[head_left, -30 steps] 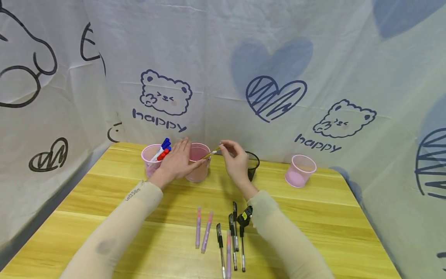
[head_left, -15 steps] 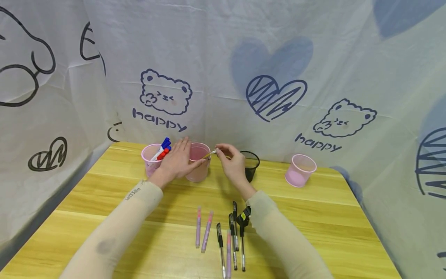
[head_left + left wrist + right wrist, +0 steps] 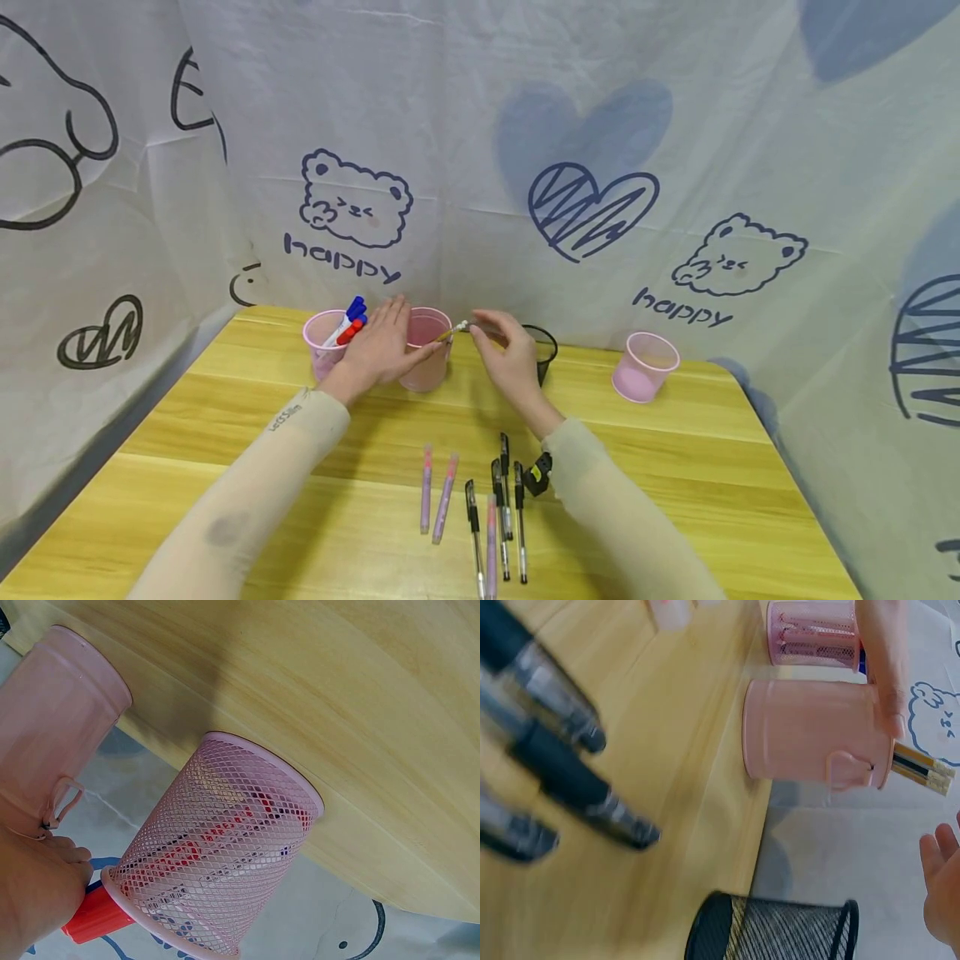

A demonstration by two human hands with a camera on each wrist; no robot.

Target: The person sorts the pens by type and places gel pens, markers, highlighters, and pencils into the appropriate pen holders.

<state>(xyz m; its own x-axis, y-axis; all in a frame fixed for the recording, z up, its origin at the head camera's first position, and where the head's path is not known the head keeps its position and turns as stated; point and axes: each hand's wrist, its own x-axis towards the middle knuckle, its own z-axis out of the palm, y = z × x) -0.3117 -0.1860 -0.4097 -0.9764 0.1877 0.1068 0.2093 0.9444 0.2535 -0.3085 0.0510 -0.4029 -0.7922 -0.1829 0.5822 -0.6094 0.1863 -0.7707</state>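
My left hand (image 3: 375, 342) lies over the rim of a pink metal pail (image 3: 424, 375), fingers straight, its thumb along the rim beside the pencils. Yellow pencils (image 3: 922, 769) with pale ends lean out of this pail. My right hand (image 3: 513, 357) hovers just right of the pencil ends, fingers slightly bent; in the right wrist view a gap separates its fingertips (image 3: 932, 855) from them. A pink mesh cup (image 3: 225, 840) left of the pail holds blue- and red-capped markers (image 3: 351, 323). A black mesh cup (image 3: 546, 358) stands partly behind my right hand.
Another pink cup (image 3: 645, 371) stands at the right rear of the wooden table (image 3: 675, 483). Several black-capped pens (image 3: 475, 533) and pink-purple highlighters (image 3: 445, 500) lie near the front middle. A printed cloth (image 3: 465, 125) hangs close behind the table.
My right hand first slid left along the pencils to near their ends, then drew slightly back right, away from them. The left hand stays on the pail.
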